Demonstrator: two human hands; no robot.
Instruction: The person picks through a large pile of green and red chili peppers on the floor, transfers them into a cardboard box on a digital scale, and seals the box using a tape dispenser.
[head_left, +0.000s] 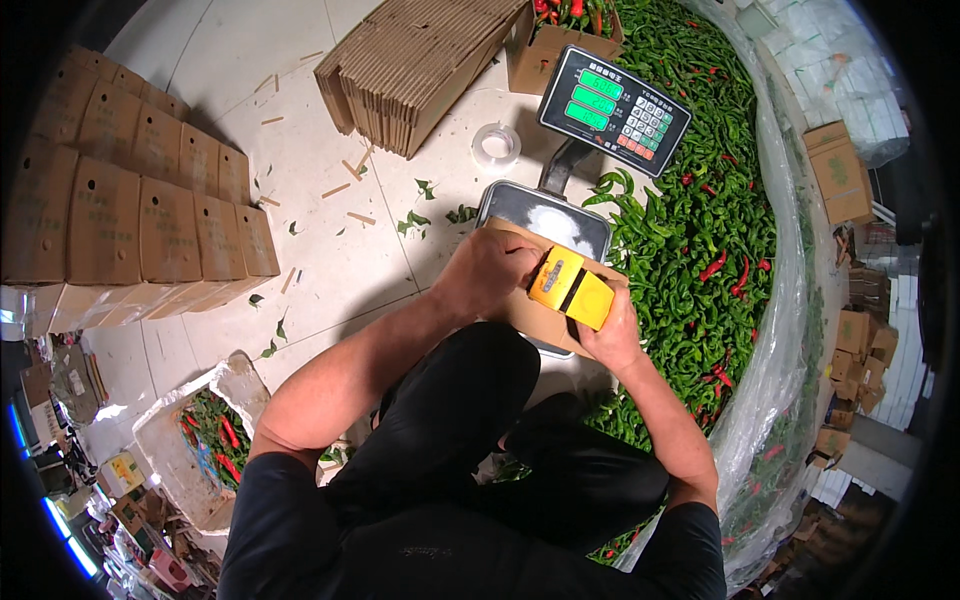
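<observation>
A yellow packing tape dispenser (589, 300) is in my right hand (616, 326), held over a brown cardboard box (525, 304). My left hand (499, 262) has its fingers bent at the left end of the dispenser, above the box; whether they pinch tape or cardboard is hidden. The box rests on the metal platform of an electronic scale (600, 229). Behind it, the scale's display head (615, 111) shows lit green digits.
Green and red chili peppers (690, 300) are heaped at the right beside plastic sheeting (780, 262). Flattened cartons (420, 67) and a clear tape roll (496, 147) lie ahead. Stacked boxes (135, 225) stand left, above a foam box (169, 450) of peppers.
</observation>
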